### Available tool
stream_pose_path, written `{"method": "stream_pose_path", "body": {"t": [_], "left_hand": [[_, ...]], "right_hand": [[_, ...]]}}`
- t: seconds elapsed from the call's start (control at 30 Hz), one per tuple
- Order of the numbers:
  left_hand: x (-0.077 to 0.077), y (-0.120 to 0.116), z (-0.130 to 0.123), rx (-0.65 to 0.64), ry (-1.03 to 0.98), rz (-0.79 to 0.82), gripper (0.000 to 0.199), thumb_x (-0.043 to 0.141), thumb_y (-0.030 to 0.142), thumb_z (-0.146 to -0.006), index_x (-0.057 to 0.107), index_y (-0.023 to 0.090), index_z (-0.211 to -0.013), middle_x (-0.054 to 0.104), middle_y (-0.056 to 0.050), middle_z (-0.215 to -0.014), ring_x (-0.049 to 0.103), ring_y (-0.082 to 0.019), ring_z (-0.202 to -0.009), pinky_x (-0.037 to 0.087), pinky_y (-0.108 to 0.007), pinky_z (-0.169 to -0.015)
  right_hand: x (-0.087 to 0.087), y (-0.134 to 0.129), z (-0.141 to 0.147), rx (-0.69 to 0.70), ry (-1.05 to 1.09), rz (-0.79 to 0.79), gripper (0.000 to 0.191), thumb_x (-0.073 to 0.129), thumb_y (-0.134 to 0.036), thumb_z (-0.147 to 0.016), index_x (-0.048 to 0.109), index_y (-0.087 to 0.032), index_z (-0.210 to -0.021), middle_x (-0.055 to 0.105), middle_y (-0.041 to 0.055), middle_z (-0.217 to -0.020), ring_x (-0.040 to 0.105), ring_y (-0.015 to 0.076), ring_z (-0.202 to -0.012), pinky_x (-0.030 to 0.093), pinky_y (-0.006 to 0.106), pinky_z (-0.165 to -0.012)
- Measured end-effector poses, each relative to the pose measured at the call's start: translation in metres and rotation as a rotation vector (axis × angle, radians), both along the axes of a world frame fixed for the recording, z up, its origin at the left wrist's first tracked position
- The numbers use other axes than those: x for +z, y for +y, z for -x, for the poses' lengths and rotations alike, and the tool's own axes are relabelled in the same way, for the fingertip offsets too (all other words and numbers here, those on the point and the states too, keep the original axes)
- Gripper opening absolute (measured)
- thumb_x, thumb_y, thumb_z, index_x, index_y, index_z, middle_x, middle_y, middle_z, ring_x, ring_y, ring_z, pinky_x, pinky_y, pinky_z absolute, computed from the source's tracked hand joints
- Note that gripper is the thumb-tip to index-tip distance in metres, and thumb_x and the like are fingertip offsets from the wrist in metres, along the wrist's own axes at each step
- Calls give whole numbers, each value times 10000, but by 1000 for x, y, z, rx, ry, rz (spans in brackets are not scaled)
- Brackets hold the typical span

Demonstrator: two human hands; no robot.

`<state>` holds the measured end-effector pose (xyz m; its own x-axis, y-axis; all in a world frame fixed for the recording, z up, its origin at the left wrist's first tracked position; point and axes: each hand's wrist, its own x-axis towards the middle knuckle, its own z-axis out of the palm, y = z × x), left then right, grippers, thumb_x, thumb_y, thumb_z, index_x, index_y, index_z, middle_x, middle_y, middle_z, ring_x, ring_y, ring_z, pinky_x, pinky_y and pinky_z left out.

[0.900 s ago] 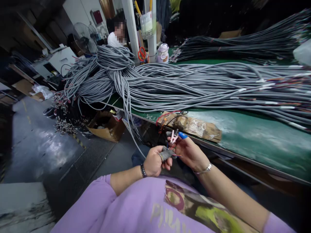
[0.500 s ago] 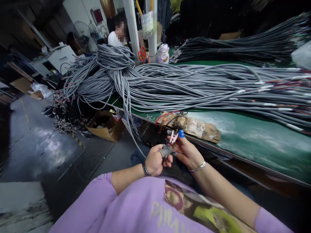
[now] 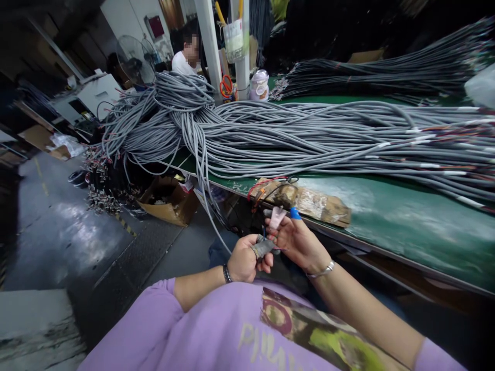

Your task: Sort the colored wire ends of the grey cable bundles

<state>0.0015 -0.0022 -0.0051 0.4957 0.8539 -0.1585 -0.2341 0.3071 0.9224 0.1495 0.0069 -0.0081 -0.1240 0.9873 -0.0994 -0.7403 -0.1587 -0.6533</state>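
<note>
My left hand is closed around the end of a grey cable. A grey cover sits on its thumb, and thin coloured wires stick out past the fingertips. Just to the right, my right hand holds a small pale-pink tool, shaped like a clip, between its fingers. Blue tape wraps the thumb of that hand. The fingertips of both hands are close together at the wires, and some wire ends are hidden by the fingers.
A large bundle of grey cables lies along the green bench. At its front edge sits a taped wooden block. Behind stand a white post, orange scissors and a lidded jar. A cardboard box is below; another person sits behind.
My right hand has shifted slightly right, its thumb now apart from the pink tool, which has turned. My left hand has moved slightly left and down, still on the cable.
</note>
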Motion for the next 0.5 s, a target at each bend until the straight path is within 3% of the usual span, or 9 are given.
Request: {"method": "stream_pose_path", "body": {"t": [0.13,0.5], "left_hand": [[0,-1,-2,29,0,-18,436,734,529,-626,516,153,-656,568,20,-480,457,-66,-322,226,-182,-331],[3,2,-9,97,-40,9,353,705,458,-661,535,153,-714,576,25,-493,471,-61,-339,213,-178,-345]], "right_hand": [[1,0,-1,-25,-42,11,289,730,-475,-744,703,-208,-852,710,9,-828,593,111,-635,498,228,-595],[-4,6,1,-65,-62,-28,343,755,-517,-712,711,-192,-813,707,21,-747,578,132,-590,471,261,-552]]}}
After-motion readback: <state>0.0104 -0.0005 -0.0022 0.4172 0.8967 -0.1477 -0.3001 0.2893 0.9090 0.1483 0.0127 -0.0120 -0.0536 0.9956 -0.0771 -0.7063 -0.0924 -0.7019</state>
